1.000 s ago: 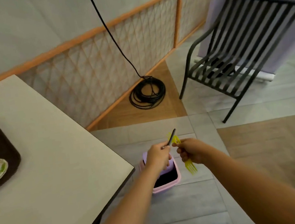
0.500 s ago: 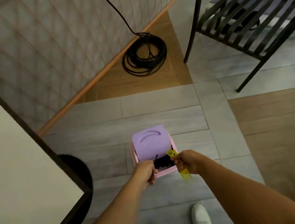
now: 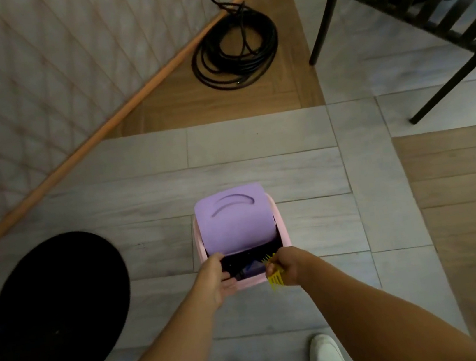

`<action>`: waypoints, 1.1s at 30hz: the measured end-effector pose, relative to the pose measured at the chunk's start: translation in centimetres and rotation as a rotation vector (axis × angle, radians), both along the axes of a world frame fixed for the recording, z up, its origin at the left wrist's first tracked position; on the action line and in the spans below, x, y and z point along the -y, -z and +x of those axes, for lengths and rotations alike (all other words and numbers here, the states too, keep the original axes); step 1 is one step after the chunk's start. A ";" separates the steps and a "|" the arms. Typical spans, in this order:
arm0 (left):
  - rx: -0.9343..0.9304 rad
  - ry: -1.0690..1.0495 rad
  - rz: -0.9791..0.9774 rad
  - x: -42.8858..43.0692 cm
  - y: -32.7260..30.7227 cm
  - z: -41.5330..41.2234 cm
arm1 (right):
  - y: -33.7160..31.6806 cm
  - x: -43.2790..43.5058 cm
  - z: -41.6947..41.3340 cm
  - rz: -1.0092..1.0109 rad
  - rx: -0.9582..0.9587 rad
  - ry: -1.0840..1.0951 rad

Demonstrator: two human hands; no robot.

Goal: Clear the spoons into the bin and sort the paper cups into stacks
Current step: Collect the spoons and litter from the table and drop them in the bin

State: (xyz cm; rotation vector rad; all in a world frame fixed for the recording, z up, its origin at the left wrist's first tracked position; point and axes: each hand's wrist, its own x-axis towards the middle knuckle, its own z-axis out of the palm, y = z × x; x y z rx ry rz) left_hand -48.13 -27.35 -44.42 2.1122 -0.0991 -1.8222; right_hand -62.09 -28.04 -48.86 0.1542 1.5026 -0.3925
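The bin (image 3: pixel 282 226) was a small pink box that stood upright on the grey floor tiles. Its lavender swing lid (image 3: pixel 236 222), marked with a curved groove, was tipped so that a dark slot gaped along the near side. A black liner showed inside, with something bluish that was too dim to identify. A bunch of yellow plastic cutlery (image 3: pixel 276 280) sat in the grip of the right hand (image 3: pixel 285 267) at the near right corner of the rim, with tined ends poking out below the fist and more yellow tips above it, over the slot.
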 end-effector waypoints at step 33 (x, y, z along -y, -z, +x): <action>0.219 -0.094 -0.710 6.4 -29.7 -5.6 | -31.2 8.3 0.5 -0.598 -0.154 -0.597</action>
